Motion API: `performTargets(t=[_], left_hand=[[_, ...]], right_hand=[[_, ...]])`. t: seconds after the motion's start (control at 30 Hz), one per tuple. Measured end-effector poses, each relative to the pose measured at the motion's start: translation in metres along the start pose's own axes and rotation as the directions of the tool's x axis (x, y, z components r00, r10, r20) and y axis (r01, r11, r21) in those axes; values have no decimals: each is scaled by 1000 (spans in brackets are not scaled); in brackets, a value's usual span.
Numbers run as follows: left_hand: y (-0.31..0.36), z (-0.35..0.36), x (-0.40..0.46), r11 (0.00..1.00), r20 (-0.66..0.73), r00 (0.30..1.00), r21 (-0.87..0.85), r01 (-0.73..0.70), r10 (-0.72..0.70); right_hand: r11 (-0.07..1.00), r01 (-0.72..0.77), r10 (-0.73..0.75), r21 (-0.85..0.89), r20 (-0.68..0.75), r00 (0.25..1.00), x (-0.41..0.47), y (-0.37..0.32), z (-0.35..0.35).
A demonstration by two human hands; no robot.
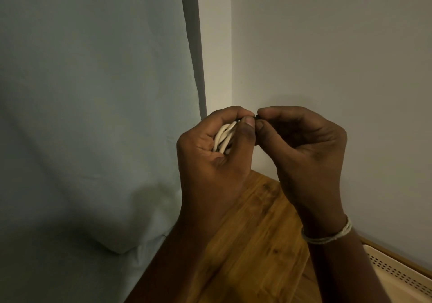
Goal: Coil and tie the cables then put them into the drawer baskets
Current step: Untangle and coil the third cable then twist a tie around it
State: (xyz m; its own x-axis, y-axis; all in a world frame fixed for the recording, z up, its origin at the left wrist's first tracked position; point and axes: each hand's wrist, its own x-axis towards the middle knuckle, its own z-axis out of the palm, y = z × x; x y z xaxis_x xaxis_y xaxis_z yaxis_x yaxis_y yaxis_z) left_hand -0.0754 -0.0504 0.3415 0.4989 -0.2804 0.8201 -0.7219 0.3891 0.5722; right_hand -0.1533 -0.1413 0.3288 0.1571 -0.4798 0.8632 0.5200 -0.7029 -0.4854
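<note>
Hands meet above the wooden tabletop (252,232). Left hand (210,153) is curled around a coiled white cable (224,136), thumb pressing its top. Right hand (304,148) pinches a small black tie (256,117) at the coil's top. A perforated basket (397,277) sits lower right.

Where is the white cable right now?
In the head view, the coiled white cable sits bunched inside the left hand, mid-frame above the wooden top, with the right hand pinching something small and dark at its upper end.

Dim corner — grey curtain (93,92), pale wall (327,45), wooden tabletop (257,232).
</note>
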Motion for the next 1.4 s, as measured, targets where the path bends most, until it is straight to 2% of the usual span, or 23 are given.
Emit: performTargets(t=[0.3, 0.5, 0.67, 1.03, 1.4], left_hand=[[-4, 4, -2, 999, 8, 1000, 20, 26, -27], [-11, 5, -6, 993, 22, 994, -45, 109, -109], [-16, 4, -7, 993, 19, 993, -20, 117, -117], [-23, 0, -8, 995, 8, 996, 36, 89, -89], [-29, -2, -11, 996, -26, 997, 59, 72, -71]], right_hand=[[999, 24, -24, -24, 2, 1000, -2, 4, -2], [991, -82, 79, 103, 39, 996, -7, 10, -5], [982, -123, 117, 143, 50, 992, -9, 11, -1], [978, -180, 182, 102, -10, 983, -16, 18, 11], [991, -135, 135, 19, -22, 991, -21, 21, 18]])
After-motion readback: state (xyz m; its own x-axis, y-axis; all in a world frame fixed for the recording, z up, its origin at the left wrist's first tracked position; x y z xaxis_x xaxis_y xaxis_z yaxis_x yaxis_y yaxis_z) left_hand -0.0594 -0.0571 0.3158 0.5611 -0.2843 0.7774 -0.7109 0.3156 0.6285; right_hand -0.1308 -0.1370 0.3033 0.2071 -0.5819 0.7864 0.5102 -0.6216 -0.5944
